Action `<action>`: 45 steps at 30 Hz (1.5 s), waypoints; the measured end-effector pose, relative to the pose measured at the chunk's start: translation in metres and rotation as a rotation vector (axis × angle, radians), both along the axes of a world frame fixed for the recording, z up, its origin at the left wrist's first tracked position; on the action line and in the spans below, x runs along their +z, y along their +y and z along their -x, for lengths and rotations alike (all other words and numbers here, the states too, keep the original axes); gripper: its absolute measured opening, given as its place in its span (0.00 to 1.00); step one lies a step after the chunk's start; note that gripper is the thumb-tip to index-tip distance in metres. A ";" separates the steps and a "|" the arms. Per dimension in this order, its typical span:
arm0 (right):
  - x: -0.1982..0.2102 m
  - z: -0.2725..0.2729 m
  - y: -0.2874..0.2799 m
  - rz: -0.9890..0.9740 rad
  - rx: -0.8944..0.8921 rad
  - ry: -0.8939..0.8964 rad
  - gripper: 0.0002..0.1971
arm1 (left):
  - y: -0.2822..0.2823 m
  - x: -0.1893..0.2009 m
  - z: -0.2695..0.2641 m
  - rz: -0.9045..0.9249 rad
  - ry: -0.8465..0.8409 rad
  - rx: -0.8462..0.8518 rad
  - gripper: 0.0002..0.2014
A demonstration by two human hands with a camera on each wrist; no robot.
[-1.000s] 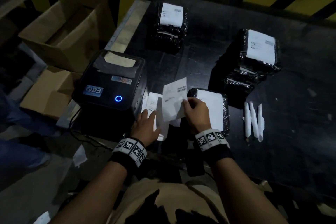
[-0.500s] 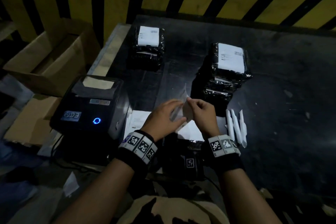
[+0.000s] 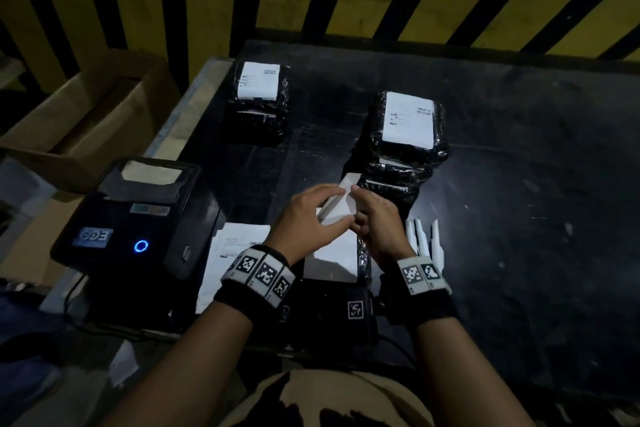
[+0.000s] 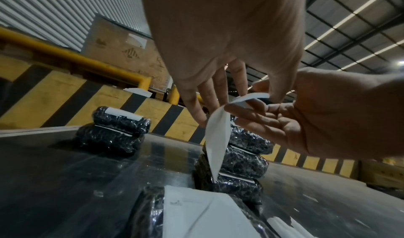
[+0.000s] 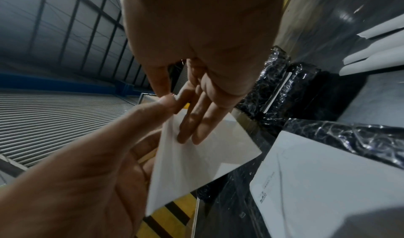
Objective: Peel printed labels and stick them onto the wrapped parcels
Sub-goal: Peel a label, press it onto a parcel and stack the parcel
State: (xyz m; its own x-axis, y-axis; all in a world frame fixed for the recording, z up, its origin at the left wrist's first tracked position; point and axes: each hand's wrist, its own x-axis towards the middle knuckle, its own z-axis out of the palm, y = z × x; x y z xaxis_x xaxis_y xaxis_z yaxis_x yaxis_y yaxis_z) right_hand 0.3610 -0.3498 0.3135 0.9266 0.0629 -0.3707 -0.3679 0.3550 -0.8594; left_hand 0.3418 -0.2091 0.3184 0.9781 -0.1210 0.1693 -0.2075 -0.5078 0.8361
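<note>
A white label sheet [image 3: 344, 182] hangs edge-up between my hands above a black-wrapped parcel [image 3: 363, 255] at the table's near edge; that parcel carries a white label. My left hand [image 3: 337, 206] pinches the sheet from the left, thumb below and fingers on top. My right hand [image 3: 358, 206] pinches its upper corner. In the left wrist view the sheet [image 4: 216, 138] curls over at the top by the right hand's fingers [image 4: 251, 113]. In the right wrist view the sheet [image 5: 196, 164] slants down from both thumbs.
A black label printer [image 3: 128, 218] with a blue light stands at the left, loose printed labels [image 3: 239, 243] beside it. Two stacks of labelled parcels [image 3: 258, 97] [image 3: 405, 128] stand further back. Rolled backing strips [image 3: 424, 239] lie right of my hands. Open cardboard boxes [image 3: 86, 121] sit off the left edge.
A second ago my right hand alone held the label up while the left lay on the loose labels. The left hand has come up and both now pinch the sheet.
</note>
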 end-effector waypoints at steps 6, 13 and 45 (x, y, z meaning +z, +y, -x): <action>-0.002 -0.004 -0.007 -0.011 0.048 -0.029 0.10 | -0.006 0.006 -0.003 0.041 0.047 0.006 0.18; -0.004 -0.001 -0.015 -0.048 0.094 -0.057 0.08 | -0.011 0.005 -0.004 0.098 0.113 0.042 0.15; -0.008 0.009 -0.025 -0.030 0.126 -0.172 0.09 | -0.017 0.014 -0.001 0.176 0.098 0.048 0.08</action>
State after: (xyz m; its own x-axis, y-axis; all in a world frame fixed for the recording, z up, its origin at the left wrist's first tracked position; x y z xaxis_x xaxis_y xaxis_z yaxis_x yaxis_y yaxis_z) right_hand 0.3516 -0.3752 0.3052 0.9602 0.1910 -0.2036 -0.2595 0.3418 -0.9032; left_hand 0.3427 -0.2262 0.3322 0.9948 -0.0512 0.0878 -0.1003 -0.3597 0.9277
